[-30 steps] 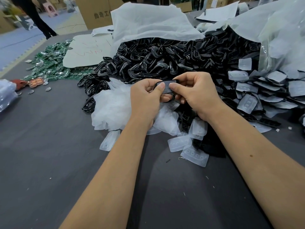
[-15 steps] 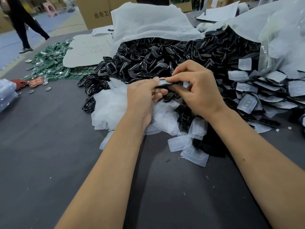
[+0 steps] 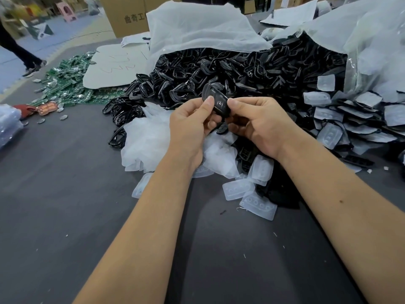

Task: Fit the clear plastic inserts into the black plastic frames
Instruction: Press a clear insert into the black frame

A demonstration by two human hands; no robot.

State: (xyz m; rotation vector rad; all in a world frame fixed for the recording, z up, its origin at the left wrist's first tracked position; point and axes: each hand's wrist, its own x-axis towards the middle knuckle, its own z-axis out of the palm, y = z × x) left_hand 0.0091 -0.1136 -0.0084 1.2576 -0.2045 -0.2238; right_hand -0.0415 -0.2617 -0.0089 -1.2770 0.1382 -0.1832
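Pinching glossy black frame (image 3: 215,102) | left hand (image 3: 189,126), right hand (image 3: 260,126) grip it | white icon showing

Glossy black plastic frames (image 3: 230,69) heaped at twelve o'clock under a milky white bag (image 3: 197,31). Clear, frosted inserts (image 3: 237,189) lie pale on the dark grey table (image 3: 54,194) — green circuit boards (image 3: 65,84) at ten o'clock.

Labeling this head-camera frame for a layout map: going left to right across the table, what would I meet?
Green circuit boards → white glove pile → left hand → held black frame → right hand → stacked clear inserts.
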